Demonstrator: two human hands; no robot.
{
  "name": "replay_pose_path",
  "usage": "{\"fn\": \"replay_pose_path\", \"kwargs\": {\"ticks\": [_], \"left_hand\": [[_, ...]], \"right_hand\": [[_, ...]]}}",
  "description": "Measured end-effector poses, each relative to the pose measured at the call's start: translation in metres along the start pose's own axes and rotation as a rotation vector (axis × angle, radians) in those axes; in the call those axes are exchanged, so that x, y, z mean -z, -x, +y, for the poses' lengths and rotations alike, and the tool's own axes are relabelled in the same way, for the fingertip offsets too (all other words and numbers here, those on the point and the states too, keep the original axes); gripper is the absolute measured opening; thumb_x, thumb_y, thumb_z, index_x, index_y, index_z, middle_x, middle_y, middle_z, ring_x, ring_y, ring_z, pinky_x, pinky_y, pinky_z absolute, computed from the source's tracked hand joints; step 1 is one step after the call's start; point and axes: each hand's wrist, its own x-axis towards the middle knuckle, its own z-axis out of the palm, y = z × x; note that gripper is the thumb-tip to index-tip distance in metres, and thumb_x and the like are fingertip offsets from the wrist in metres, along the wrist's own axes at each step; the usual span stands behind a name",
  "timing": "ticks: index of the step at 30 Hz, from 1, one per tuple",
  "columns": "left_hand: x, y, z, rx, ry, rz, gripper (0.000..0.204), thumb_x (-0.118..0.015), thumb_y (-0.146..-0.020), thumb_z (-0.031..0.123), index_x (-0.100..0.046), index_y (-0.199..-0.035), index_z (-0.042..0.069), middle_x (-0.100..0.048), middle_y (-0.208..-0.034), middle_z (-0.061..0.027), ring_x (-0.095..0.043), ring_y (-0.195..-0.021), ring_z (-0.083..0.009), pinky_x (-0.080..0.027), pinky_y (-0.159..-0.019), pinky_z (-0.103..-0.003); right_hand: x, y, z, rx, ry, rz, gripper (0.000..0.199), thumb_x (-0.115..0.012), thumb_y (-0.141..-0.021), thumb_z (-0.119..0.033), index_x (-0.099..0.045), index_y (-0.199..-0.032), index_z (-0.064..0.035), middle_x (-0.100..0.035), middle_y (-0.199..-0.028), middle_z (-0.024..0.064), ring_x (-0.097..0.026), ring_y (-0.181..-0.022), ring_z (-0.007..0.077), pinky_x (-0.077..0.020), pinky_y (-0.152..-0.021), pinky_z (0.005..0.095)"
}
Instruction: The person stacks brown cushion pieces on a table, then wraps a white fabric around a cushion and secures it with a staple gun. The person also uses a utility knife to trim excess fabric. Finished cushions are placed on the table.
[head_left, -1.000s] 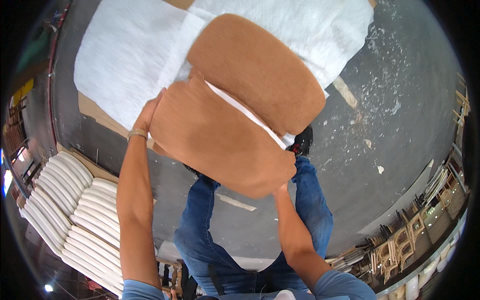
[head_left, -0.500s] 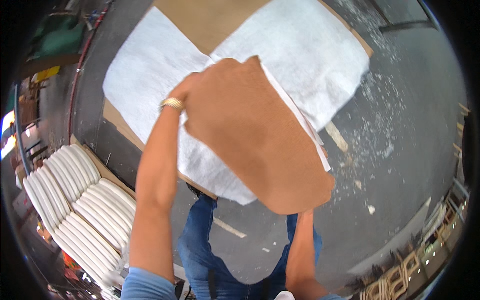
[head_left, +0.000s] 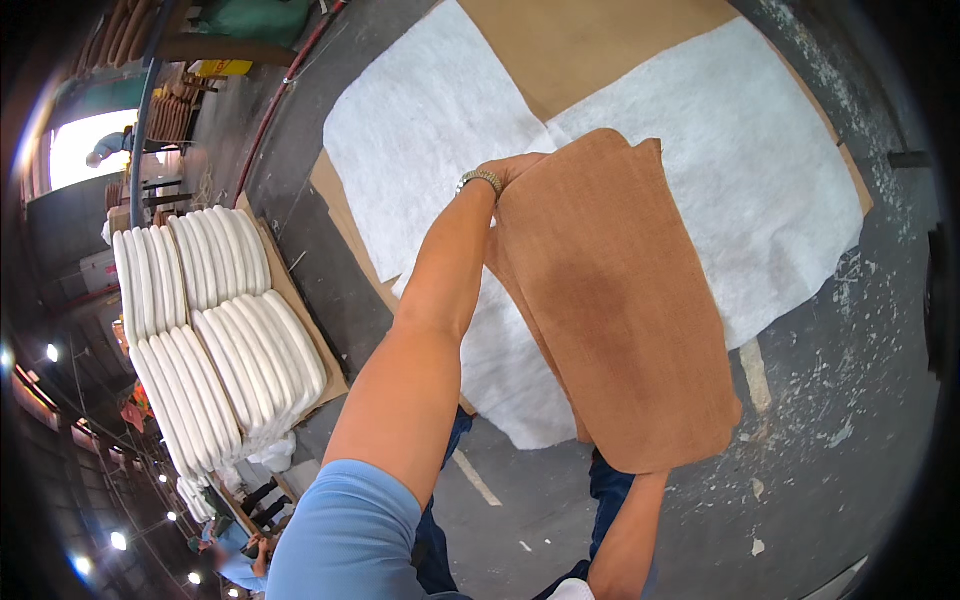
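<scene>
A brown fabric piece point(head_left: 610, 300) with rounded corners and a darker patch in its middle is held up in front of me. My left hand point(head_left: 522, 166), with a metal band at the wrist, grips its upper left edge; the fingertips go out of sight behind the cloth. At the lower right edge, my right hand point(head_left: 652, 480) holds it from below, mostly covered by the fabric. Along the left side a second brown layer point(head_left: 535, 335) shows beneath the top one. White fluffy padding sheets point(head_left: 780, 170) lie under and beyond it.
The padding rests on brown cardboard point(head_left: 610, 50) on a grey floor point(head_left: 830, 430) scattered with white scraps. To the left stand stacked white padded cushions point(head_left: 255, 345). A red pipe point(head_left: 290, 85) runs along the floor, and a person point(head_left: 235, 560) is at lower left.
My view has swung, so the scene sits further right and more of the cushion stack shows. The brown fabric hangs more upright; the white layer at its right edge no longer shows.
</scene>
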Motion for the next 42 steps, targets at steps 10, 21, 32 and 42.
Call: {"fn": "replay_pose_path", "kwargs": {"ticks": [10, 21, 32, 42], "left_hand": [[-0.02, 0.109, -0.044, -0.157, 0.188, -0.078, 0.066, -0.045, -0.105, 0.056, -0.047, -0.154, 0.011, -0.047, -0.157, -0.0098, -0.044, -0.143, -0.0215, -0.037, -0.118, -0.039], [-0.065, 0.493, -0.158, -0.07, 0.703, 0.097, 0.076, -0.042, -0.106, 0.06, -0.041, -0.156, 0.003, -0.056, -0.149, -0.0103, -0.049, -0.136, -0.0154, -0.035, -0.118, -0.034], [0.018, 0.783, -0.33, -0.466, 0.973, 0.563, 0.072, -0.042, -0.107, 0.058, -0.049, -0.149, 0.0, -0.062, -0.142, -0.0121, -0.058, -0.129, -0.0206, -0.047, -0.11, -0.038], [0.103, 0.924, -0.414, -0.661, 1.226, 0.971, 0.071, -0.043, -0.106, 0.057, -0.051, -0.148, 0.0, -0.062, -0.141, -0.0123, -0.059, -0.128, -0.0221, -0.049, -0.108, -0.038]], "right_hand": [[-0.02, 0.074, -0.014, 0.02, 0.085, -0.022, 0.079, -0.045, -0.099, -0.069, -0.043, -0.153, -0.0111, -0.054, -0.15, 0.0096, -0.057, -0.132, 0.0287, -0.049, -0.108, 0.0475], [-0.191, 0.269, -0.052, -0.008, 0.487, -0.263, 0.08, -0.045, -0.099, -0.07, -0.043, -0.153, -0.0109, -0.054, -0.15, 0.0097, -0.057, -0.132, 0.0289, -0.0494, -0.108, 0.0473], [-0.465, 0.476, -0.021, 0.109, 0.769, -0.698, 0.081, -0.044, -0.099, -0.071, -0.043, -0.153, -0.0107, -0.054, -0.15, 0.0098, -0.057, -0.131, 0.029, -0.0497, -0.107, 0.0471], [-0.565, 0.549, 0.044, 0.104, 0.749, -0.955, 0.082, -0.043, -0.099, -0.072, -0.043, -0.154, -0.0105, -0.054, -0.15, 0.0099, -0.057, -0.131, 0.0291, -0.0501, -0.107, 0.047]]}}
